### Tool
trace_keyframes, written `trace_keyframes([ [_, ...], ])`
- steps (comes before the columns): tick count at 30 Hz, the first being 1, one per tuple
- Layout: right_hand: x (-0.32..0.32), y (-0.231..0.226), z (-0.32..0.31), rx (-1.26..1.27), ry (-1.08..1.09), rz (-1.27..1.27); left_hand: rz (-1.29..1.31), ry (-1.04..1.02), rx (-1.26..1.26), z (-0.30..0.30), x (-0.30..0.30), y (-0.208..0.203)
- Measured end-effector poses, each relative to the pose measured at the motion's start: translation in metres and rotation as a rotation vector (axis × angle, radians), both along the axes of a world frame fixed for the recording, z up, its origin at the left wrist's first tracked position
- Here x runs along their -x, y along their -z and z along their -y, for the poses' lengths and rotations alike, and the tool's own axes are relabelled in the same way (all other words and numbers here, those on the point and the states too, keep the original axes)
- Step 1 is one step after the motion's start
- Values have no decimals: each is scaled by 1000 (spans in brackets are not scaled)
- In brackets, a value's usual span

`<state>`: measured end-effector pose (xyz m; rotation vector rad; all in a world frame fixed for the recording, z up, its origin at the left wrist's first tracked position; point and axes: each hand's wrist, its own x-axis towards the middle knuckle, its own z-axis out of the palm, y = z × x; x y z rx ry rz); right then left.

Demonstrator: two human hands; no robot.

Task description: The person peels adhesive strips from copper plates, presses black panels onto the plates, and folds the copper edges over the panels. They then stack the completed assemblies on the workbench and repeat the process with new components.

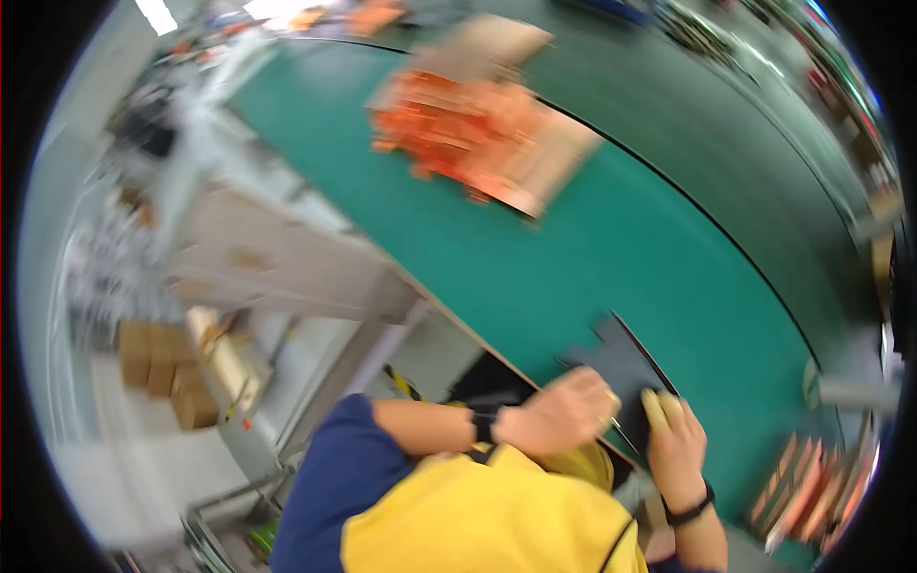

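A thin, dark grey flat piece (626, 361) with a notched outline lies on the green tabletop near the front edge, close to my body. My right hand (676, 444) grips its right side, with bent fingers that look yellow-covered at the tips. Over its near left part, my left hand (562, 411) is closed, fingers curled in. Something small and shiny shows by those fingertips, too blurred to name. Both wrists wear black bands.
A pile of orange and tan flat pieces (468, 134) sits farther up the green table (458, 258). Several upright orange and brown pieces (802, 487) stand at the right. Cardboard boxes (158, 358) are off to the left, below a grey panel (267, 253).
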<state>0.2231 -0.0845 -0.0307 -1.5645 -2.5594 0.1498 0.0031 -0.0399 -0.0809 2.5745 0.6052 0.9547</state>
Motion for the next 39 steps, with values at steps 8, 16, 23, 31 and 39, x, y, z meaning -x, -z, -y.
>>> trace_keyframes([
  [8,45,-51,26,142,-180,-93,-230,55,-17,-31,61,-61],
  [16,30,-59,24,89,-228,-103,-330,195,-102,-57,47,-43],
  [23,12,-63,11,94,-234,-85,-784,102,13,-47,6,-66],
  [31,-3,-54,-14,174,-264,-88,-754,51,86,-61,5,-63],
  [39,2,-53,4,108,-275,-43,-806,72,-34,-48,7,-85],
])
